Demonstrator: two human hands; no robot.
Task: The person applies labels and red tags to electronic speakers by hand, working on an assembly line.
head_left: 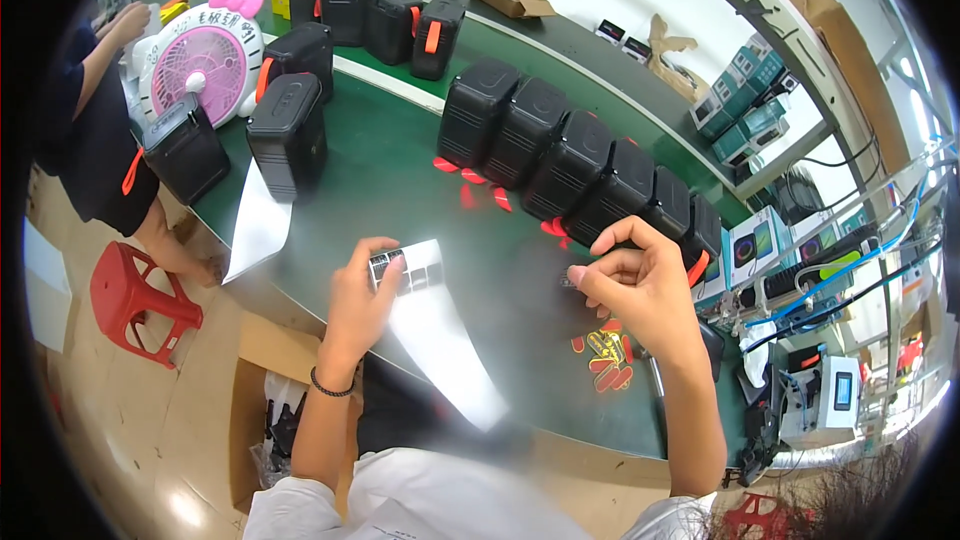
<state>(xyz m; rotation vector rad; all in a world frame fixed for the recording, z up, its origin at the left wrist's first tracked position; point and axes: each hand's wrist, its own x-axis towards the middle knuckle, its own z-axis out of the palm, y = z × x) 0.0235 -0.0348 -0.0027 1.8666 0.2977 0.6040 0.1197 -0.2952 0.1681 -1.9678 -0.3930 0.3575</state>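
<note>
My left hand (358, 300) pinches the top end of a long white sticker strip (435, 340). Small dark printed labels sit near the thumb, and the strip's lower end hangs toward my lap. Over the bench to the right, my right hand (645, 285) has thumb and forefinger together on a small dark label (568, 280), partly covered by the fingertips. Beyond both hands stands a slanting row of black ribbed box-shaped cases (568, 165). Red tabs (472, 176) lie along their near side. Below my right hand is a pile of red and yellow oval pieces (607, 360).
More black cases (287, 125) with orange straps stand at left, by a pink and white fan (200, 65). Another white strip (262, 225) hangs over the bench edge. A person (90, 130) stands beyond a red stool (145, 300). An open carton (262, 360) sits below; cables (840, 270) run right.
</note>
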